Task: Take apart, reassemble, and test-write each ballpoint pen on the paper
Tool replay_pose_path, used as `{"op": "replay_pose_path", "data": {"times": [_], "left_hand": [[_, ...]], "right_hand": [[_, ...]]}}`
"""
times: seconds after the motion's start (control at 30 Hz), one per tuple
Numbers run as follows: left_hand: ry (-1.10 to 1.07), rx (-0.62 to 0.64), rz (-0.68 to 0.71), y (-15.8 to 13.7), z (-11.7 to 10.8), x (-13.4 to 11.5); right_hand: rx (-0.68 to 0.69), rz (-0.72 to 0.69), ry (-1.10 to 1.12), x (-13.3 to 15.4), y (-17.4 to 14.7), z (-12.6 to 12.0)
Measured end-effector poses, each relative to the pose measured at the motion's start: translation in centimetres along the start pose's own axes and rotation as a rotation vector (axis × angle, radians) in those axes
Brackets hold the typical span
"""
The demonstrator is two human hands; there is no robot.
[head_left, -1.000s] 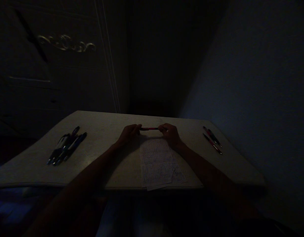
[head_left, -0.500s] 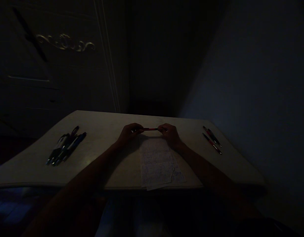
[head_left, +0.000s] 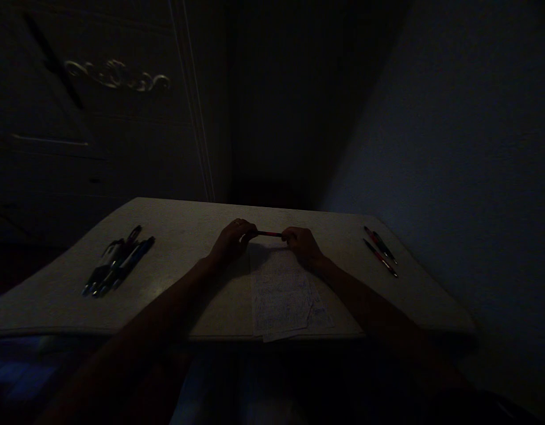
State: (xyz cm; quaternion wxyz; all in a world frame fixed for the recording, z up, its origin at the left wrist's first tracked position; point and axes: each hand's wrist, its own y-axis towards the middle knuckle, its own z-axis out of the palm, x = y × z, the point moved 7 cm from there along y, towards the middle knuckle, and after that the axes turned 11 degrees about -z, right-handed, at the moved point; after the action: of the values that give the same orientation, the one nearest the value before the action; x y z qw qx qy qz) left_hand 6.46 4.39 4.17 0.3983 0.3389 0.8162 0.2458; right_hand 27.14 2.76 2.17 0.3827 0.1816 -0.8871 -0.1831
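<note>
A dark pen with a reddish part (head_left: 269,234) is stretched level between my two hands, over the far edge of the written papers. My left hand (head_left: 231,240) is closed on its left end, with the fingers curled over. Its right end is pinched in my right hand (head_left: 302,242). Both pen tips are hidden by the fingers. Below the hands lie sheets of paper (head_left: 281,295) covered in handwriting, overlapping and reaching the table's near edge. The light is dim, so fine detail on the pen is lost.
Several pens (head_left: 117,262) lie bunched on the left of the pale table (head_left: 179,221). A few more red and dark pens (head_left: 381,257) rest at the right side. A cabinet with an ornate handle (head_left: 117,75) stands at the back left, and a wall (head_left: 453,147) runs along the right.
Both hands have turned slightly about the pen, the left knuckles rolling up and the right hand dipping a little. The pen shows darker now and sits slightly lower.
</note>
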Motion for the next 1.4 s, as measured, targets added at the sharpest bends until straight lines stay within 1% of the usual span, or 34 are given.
{"op": "replay_pose_path", "data": {"times": [0.07,0.17,0.27,0.33,0.4,0.47,0.53,0.6,0.7,0.87,1.03,1.13,1.27,1.33,1.4], "left_hand": [[-0.004,0.009,-0.008,0.0,-0.1,0.0],[-0.016,0.011,-0.059,0.0,-0.3,0.2],[-0.040,0.000,-0.123,0.1,-0.6,0.4],[-0.056,-0.006,-0.154,0.2,-0.8,0.7],[-0.068,-0.030,-0.161,0.4,-1.1,1.0],[-0.071,-0.055,-0.150,0.5,-1.5,1.2],[-0.066,-0.066,-0.147,0.6,-1.8,1.4],[-0.058,-0.066,-0.157,0.7,-2.0,1.7],[-0.048,-0.055,-0.184,0.6,-2.0,2.1],[-0.040,-0.037,-0.218,0.6,-1.8,2.9],[-0.031,-0.013,-0.252,0.5,-1.6,3.3],[-0.038,-0.006,-0.266,0.5,-1.5,3.5],[-0.069,0.007,-0.279,0.5,-1.3,3.8],[-0.078,0.016,-0.298,0.4,-1.2,4.0],[-0.088,0.022,-0.319,0.4,-1.2,4.0]], "right_hand": [[-0.001,0.004,0.022,-0.2,0.0,0.1],[0.013,-0.004,0.062,-0.2,0.2,0.2],[-0.027,-0.076,0.075,0.2,0.6,-0.5],[-0.099,-0.137,0.073,0.3,0.9,-1.6],[-0.179,-0.157,0.057,-0.2,1.2,-3.0],[-0.256,-0.125,0.000,-1.4,1.4,-4.7],[-0.299,-0.080,-0.093,-2.8,1.4,-6.2],[-0.270,-0.039,-0.213,-4.1,1.5,-7.2],[-0.150,0.026,-0.318,-5.6,1.3,-7.7],[0.012,0.126,-0.263,-7.0,0.6,-7.3],[0.123,0.117,-0.212,-7.0,0.4,-6.2],[0.144,0.080,-0.253,-6.6,0.4,-6.0],[0.117,0.083,-0.298,-6.2,0.5,-6.1],[0.100,0.073,-0.253,-5.7,0.6,-5.8],[0.092,0.049,-0.162,-4.9,0.7,-5.1]]}}
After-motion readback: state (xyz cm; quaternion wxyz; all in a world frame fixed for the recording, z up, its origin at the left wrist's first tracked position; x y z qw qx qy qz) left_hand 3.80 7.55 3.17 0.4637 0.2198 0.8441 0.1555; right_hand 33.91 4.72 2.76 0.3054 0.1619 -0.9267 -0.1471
